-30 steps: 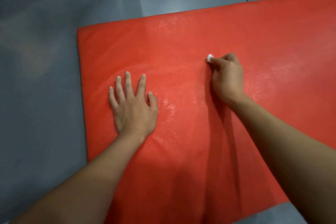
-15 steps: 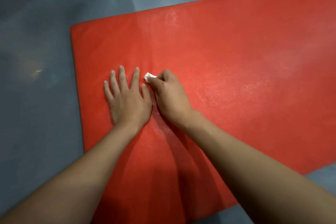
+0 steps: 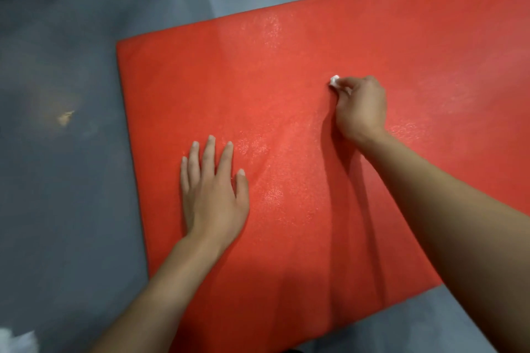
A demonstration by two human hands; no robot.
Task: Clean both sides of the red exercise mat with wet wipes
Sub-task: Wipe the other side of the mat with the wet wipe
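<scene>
Red exercise mat (image 3: 301, 123) flat on the grey floor (image 3: 57, 180), under both hands, long axis running from the near-left corner beside the left hand away to the far right. Left hand (image 3: 213, 195) pressed flat on the mat, fingers straight and spread. Right hand (image 3: 360, 107) curled, pinching a small white wet wipe (image 3: 334, 80) against the mat, well apart from the left.

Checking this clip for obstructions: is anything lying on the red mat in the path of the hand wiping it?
Nothing visible does. The right hand pinches a small white wipe against the red mat. The only other thing on the mat is the left hand, pressed flat nearer the left edge, apart from the wipe.
</scene>
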